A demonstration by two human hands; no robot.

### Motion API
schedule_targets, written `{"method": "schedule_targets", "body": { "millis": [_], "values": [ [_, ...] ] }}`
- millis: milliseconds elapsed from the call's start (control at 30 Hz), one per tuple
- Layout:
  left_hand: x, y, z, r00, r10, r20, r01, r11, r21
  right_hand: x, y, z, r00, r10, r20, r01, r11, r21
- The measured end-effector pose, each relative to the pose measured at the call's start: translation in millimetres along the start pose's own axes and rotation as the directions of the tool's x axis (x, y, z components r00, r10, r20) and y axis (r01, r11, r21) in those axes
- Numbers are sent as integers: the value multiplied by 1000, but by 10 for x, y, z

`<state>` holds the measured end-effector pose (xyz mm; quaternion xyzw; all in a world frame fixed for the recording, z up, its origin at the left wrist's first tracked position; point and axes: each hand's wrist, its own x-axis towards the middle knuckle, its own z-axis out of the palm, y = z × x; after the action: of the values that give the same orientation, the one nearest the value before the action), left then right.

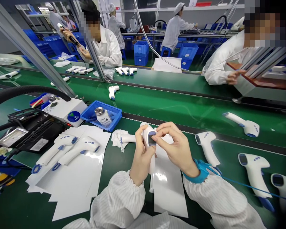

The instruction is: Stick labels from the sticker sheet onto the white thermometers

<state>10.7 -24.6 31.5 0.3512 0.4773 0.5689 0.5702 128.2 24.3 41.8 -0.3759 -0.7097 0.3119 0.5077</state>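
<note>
Over on the left, a black ribbed hose (21,90) runs to a white bench unit (66,109), and just beside it sits a blue plastic tray (102,106) holding a metal-capped bottle (102,117), apparently kept within easy reach. Next come white sheets (78,184) with two infrared thermometers (79,152) lying on them, the sheets probably there to keep the casings clean. A crumpled white cloth (118,138) lies close by. Now the centre: the left hand (143,154) is wrapped firmly around a white infrared thermometer (146,136), holding it upright above the sheets so its dark display (152,138) faces the right hand (177,148). Those right fingers (163,133) are pinched right at the display, though whether they hold anything small is impossible to tell. A blue wrist strap (197,171) trails its cord rightward, likely for grounding. Further right, more thermometers (254,171) lie well spaced on the green conveyor belt (181,108).
</note>
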Motion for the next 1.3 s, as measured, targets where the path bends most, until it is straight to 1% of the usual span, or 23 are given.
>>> {"method": "schedule_targets", "body": {
  "millis": [100, 167, 200, 267, 333, 400, 533, 633, 733, 800, 867, 967, 1033, 1133, 1300],
  "values": [
    [-31, 28, 0, 989, -42, 139, 60, 990, -128, -39, -66, -57, 988, -152, 19, 153, 987, -50],
    [-53, 48, 9, 981, -64, 181, 94, 982, -165, -58, -94, -88, 973, -229, 21, 230, 971, -63],
    [-64, 58, 15, 979, -74, 189, 107, 980, -166, -66, -102, -99, 972, -237, 9, 237, 969, -65],
    [-85, 75, 29, 976, -87, 197, 119, 980, -158, -84, -112, -112, 982, -188, -35, 186, 981, -57],
    [-103, 89, 43, 975, -92, 200, 124, 980, -153, -97, -123, -120, 993, -87, -78, 86, 996, -20],
    [-115, 98, 58, 977, -93, 193, 123, 981, -149, -103, -145, -130, 996, 6, -87, -2, 999, 39],
    [-116, 100, 75, 987, -54, 149, 69, 993, -98, -79, -231, -181, 991, 135, -26, -129, 979, 158],
    [-92, 84, 67, 991, -15, 133, 26, 996, -84, -52, -304, -239, 977, 211, 30, -210, 934, 287],
    [-61, 69, 51, 988, -32, 154, 54, 989, -140, -46, -335, -270, 955, 266, 135, -298, 862, 411],
    [-49, 69, 48, 982, -48, 181, 83, 978, -192, -60, -318, -256, 946, 278, 169, -324, 851, 413],
    [-48, 74, 54, 977, -52, 205, 99, 968, -228, -80, -275, -218, 955, 267, 129, -296, 883, 364],
    [-59, 79, 71, 972, -63, 228, 119, 963, -242, -104, -203, -152, 977, 212, 32, -212, 933, 291],
    [-68, 78, 80, 971, -69, 231, 127, 961, -246, -109, -172, -127, 985, 175, -12, -166, 951, 260],
    [-80, 76, 85, 972, -58, 226, 119, 957, -266, -105, -159, -121, 990, 135, -47, -122, 968, 219],
    [-99, 89, 84, 966, -59, 250, 128, 954, -270, -99, -164, -136, 991, 118, -60, -104, 975, 198]
  ]
}}
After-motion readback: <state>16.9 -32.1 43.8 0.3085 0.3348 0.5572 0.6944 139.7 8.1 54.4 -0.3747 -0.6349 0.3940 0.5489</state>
